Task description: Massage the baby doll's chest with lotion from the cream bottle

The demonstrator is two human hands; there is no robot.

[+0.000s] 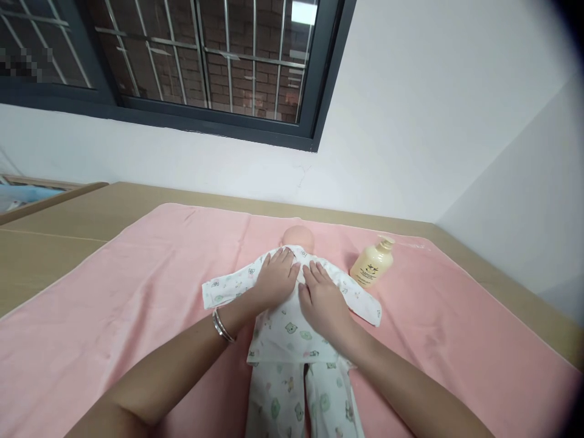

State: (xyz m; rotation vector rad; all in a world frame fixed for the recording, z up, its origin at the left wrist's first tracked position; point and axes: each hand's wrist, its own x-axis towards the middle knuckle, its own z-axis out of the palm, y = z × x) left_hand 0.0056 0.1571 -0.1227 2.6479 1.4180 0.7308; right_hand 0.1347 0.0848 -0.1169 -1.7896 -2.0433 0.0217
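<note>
A baby doll [298, 236] lies on a pink sheet, dressed in a white printed long-sleeved top [292, 331] and matching trousers [276, 395]. Only the smooth, rounded head shows above the collar. My left hand [277, 277] rests flat on the left side of the doll's upper body, fingers stretched towards its shoulder. Opposite it, my right hand [325, 298] lies flat on the right side of the top, fingers also extended. Both palms press on the cloth and hold nothing. The top's sleeves spread out to either side.
A yellow pump bottle [373, 261] leans at a tilt by the right sleeve. The pink sheet [173, 261] covers much of a wooden surface [68, 255]. Behind it are a white wall [387, 121] and a dark-framed, barred window [205, 67]. A wooden-edged bin [50, 201] sits far left.
</note>
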